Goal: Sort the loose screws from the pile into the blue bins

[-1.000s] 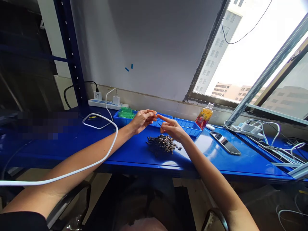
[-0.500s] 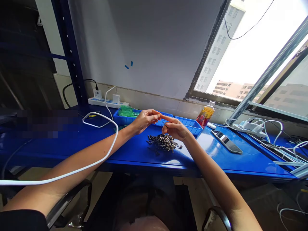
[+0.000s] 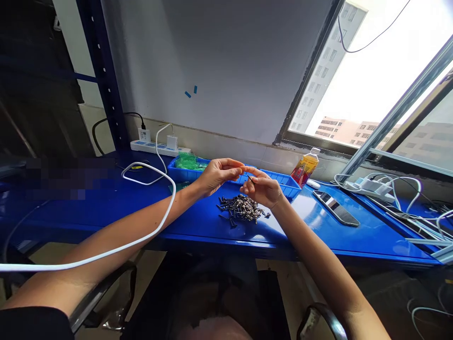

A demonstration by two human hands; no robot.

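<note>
Over the blue workbench, my left hand (image 3: pixel 220 176) is closed in a pinch, thumb against fingers. Whatever sits between those fingertips is too small to make out. Meeting them is the outstretched forefinger of my right hand (image 3: pixel 264 190). Between the thumb and other fingers of that hand is a thin dark screw (image 3: pixel 250 179), pointing up and left. Below both hands lies a heap of screws (image 3: pixel 245 208) with shiny heads and dark shanks, a few loose at its left edge. Behind the hands stand blue plastic trays (image 3: pixel 290 190), partly hidden by them.
Green plastic bags (image 3: pixel 187 161) fill the left tray. A drink bottle (image 3: pixel 305 167) and a phone (image 3: pixel 336 208) are to the right. A white cable (image 3: pixel 155 229) hangs across my left forearm. Power strips (image 3: pixel 152 148) with plugs lie at the back left and far right.
My right hand has shifted slightly right, and its dark screw now points more upward. The fingertips of both hands still meet. The whole view has shifted a little.
</note>
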